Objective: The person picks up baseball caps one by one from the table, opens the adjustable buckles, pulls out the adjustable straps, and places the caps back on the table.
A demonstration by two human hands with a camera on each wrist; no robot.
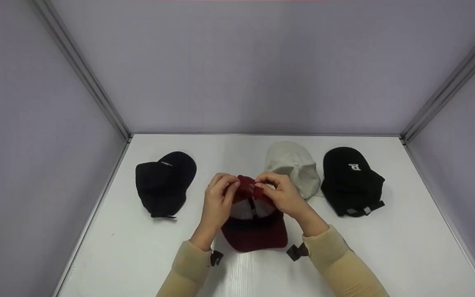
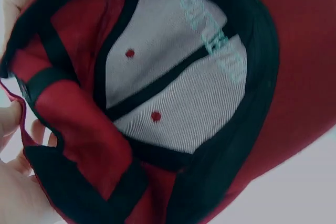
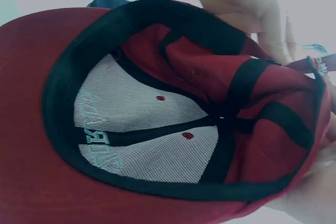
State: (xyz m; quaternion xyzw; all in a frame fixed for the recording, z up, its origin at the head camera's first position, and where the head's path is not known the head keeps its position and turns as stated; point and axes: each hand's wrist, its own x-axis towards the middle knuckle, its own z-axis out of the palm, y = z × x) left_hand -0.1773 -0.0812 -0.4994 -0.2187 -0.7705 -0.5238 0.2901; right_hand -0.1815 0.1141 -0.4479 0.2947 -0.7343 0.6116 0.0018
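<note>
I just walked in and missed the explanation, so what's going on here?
Someone's left hand and right hand pinch the back of a red cap, around its strap. Its brim points toward them. On the table, a black cap lies to the left; a pale cap and another black cap, marked R, to the right.

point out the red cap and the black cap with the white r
Red baseball cap (image 3: 157,109): right wrist view, on the pale lining inside its crown.
Black baseball cap with white R (image 1: 353,183): head view, on its crown.

Front cap (image 1: 255,237) btwn L cap (image 1: 161,185) & 2 R caps (image 1: 349,181).
</note>
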